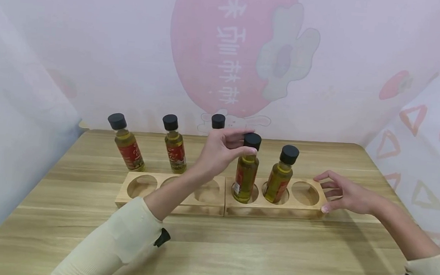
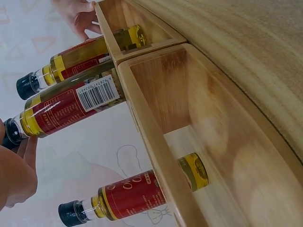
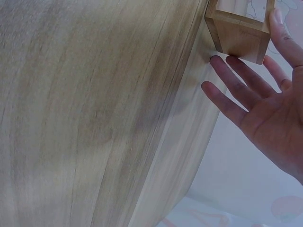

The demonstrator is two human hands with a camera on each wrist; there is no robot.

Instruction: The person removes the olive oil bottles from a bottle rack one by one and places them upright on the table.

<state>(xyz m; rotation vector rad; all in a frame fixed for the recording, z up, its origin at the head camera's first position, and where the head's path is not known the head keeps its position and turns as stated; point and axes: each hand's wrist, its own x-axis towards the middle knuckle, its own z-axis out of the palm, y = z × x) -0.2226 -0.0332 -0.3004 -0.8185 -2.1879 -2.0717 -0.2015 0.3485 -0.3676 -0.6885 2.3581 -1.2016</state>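
Observation:
My left hand [image 1: 223, 150] grips the black cap of an olive oil bottle [image 1: 245, 177], which stands upright in the left hole of the right wooden rack [image 1: 276, 211]. Beside it, a second oil bottle [image 1: 278, 182] leans slightly in the middle hole. The rack's right hole holds no bottle. At that end my right hand [image 1: 348, 195] touches the corners with thumb and forefinger, its other fingers loosely spread. The right wrist view shows those spread fingers [image 3: 236, 87] at the rack's end [image 3: 239, 38]. A bottle with a barcode label [image 2: 78, 99] hangs sideways in the tilted left wrist view.
A left wooden rack [image 1: 199, 210] adjoins the right one, its holes without bottles, partly covered by my left forearm. Behind it stand three more oil bottles: one at far left [image 1: 129, 150], one nearer the middle [image 1: 174, 151], and one [image 1: 218, 121] mostly hidden by my hand.

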